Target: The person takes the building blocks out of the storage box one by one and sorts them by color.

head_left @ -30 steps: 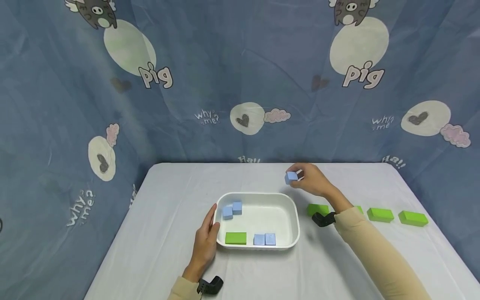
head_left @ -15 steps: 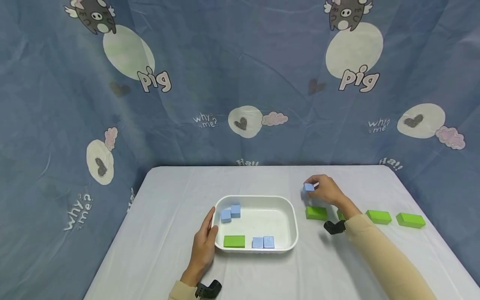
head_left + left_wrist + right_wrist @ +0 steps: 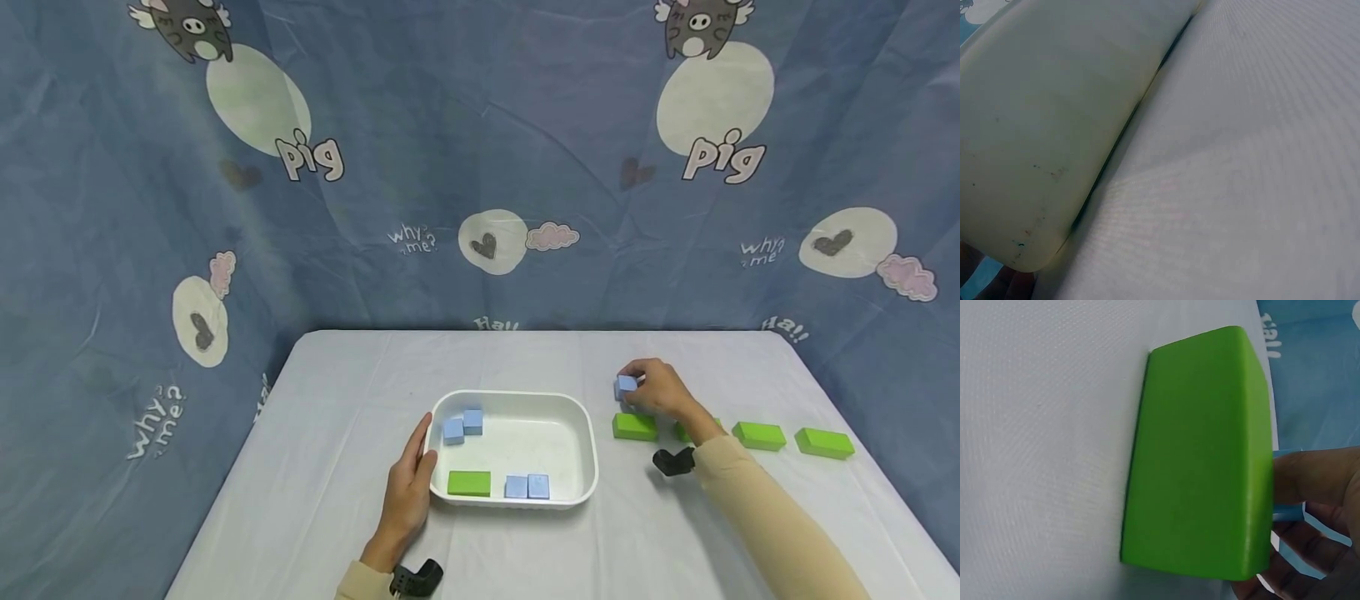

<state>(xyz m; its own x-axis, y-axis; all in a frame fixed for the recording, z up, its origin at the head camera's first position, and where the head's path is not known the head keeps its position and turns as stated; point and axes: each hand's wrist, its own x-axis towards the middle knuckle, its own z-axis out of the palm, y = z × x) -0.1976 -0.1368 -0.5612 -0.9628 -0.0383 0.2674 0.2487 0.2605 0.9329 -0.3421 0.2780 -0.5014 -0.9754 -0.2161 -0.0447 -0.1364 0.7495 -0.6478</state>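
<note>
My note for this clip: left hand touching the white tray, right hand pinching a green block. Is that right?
The colour is wrong: the head view shows the right hand pinching a blue block. The left hand does touch the white tray.

Right hand [image 3: 660,390] and wrist block most of one green block [image 3: 681,432] in the head view, and the fingers hide part of the blue cube [image 3: 624,387]. On the right wrist cam that cube's mostly behind the hand and a green block [image 3: 1194,462], can't tell which. Left wrist: tray [image 3: 1054,125] runs off frame, left hand [image 3: 1019,286] is just dark bits.
</note>
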